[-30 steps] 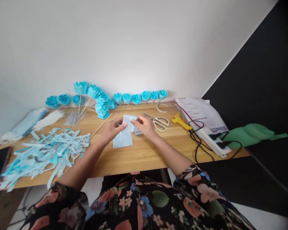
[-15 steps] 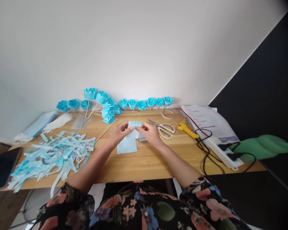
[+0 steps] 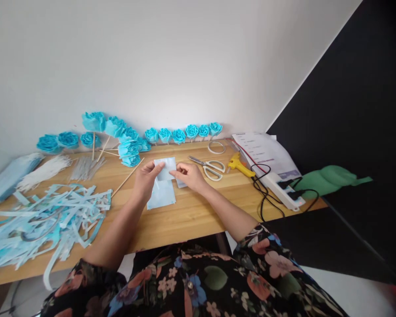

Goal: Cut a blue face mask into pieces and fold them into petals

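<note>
A pale blue square of mask-like fabric [image 3: 165,169] is held up just above the table. My left hand [image 3: 147,177] pinches it between thumb and fingers at its left side. At the lower right edge, my right hand [image 3: 188,174] is closed on it with thumb and fingertips. Below lies a light blue fabric piece [image 3: 161,197], flat on the wood, its upper part hidden by the held square. Another pale piece [image 3: 181,183] shows partly under my right hand. Scissors [image 3: 208,168] with white handles rest slightly open beyond that hand.
Blue fabric roses [image 3: 178,136] line the wall, several on sticks. Cut strips [image 3: 66,220] heap at left, near ties [image 3: 44,171] and folded fabric [image 3: 13,174]. A tape roll [image 3: 216,147], yellow glue gun [image 3: 240,165], printed paper [image 3: 267,154] and power strip [image 3: 282,193] stand right.
The held fabric, upright with a bright blue upper edge before, now shows a plain, flatter square. My hands have shifted on it. The whole view has swung to the right.
</note>
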### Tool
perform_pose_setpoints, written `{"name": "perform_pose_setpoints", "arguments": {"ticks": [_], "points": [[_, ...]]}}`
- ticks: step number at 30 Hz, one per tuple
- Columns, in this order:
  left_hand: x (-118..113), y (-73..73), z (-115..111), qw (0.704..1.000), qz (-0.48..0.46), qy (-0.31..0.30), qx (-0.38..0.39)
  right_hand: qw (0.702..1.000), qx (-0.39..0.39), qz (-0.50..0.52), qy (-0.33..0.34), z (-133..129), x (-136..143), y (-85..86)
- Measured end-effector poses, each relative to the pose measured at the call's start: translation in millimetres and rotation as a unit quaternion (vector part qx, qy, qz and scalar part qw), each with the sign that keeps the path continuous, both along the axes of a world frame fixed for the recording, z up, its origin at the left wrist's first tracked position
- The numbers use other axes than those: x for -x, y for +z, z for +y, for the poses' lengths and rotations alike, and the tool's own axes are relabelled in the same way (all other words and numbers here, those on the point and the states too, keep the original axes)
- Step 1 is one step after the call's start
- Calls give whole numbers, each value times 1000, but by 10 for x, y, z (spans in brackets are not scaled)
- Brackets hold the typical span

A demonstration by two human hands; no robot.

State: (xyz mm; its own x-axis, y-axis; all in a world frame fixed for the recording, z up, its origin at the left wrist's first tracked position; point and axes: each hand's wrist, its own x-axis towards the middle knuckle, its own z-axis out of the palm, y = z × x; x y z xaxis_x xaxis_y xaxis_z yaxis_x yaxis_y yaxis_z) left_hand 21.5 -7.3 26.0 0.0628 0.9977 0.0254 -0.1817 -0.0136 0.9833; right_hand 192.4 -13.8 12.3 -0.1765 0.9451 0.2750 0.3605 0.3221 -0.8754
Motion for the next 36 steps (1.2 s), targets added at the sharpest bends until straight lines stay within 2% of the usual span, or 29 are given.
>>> {"name": "perform_pose_setpoints", "arguments": {"ticks": [3,6,9,15,20,30,36], "points": [[34,-8,-9,1000,12,6,-4,999,-10,-34,-8,13,-3,-35],[87,17,-17,995,88,30,-39,997,-31,-74,-10,27,-4,-78],[135,20,-12,990,128,46,-32,996,-35,-87,-8,34,-3,-109],[139,-74,23,998,56,31,10,996,-29,-83,-17,27,6,-111],[90,-85,18,999,-9,23,27,997,-9,-73,-7,18,2,-85],[5,-96,-61,999,31,-9,26,1000,5,-1,-17,24,-34,-29],[-2,-178,-37,999,-12,-23,38,999,-17,24,-46,21,-25,7]]}}
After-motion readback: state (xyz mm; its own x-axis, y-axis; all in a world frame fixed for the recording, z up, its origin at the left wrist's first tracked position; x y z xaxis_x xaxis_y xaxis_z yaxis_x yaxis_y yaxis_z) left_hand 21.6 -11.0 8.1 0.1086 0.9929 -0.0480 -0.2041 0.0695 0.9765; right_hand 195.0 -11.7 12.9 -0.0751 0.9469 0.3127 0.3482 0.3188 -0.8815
